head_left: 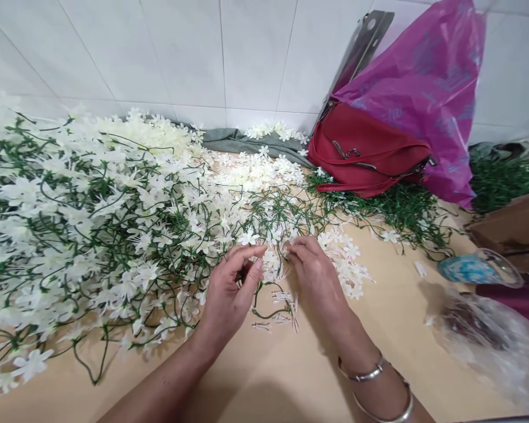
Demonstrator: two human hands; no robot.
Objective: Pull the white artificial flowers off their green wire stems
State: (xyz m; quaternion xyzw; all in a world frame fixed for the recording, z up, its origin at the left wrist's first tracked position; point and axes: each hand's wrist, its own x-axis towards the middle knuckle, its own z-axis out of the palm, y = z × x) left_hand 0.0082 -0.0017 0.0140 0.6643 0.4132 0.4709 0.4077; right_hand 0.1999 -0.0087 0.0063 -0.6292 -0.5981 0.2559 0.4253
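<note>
My left hand [235, 288] is closed in a pinch, thumb and forefinger tips close together; what sits between them is too small to make out. Facing it, my right hand [314, 267] pinches with its fingertips beside some white petals, and its hold is partly hidden. Just behind my left fingers shows a white artificial flower [249, 237]. Below the gap between my hands lie a curved green stem [270, 316] and several short white stamen pieces [293, 302]. Loose white blossoms [346, 258] lie right of my right hand.
A large heap of white artificial flowers [83, 217] on green stems fills the left. Green stems [391, 205] lie beneath a red bag [365, 150], beside a purple plastic bag [435, 88]. At right are a clear cup [475, 269] with blue contents and clear plastic wrap [488, 335].
</note>
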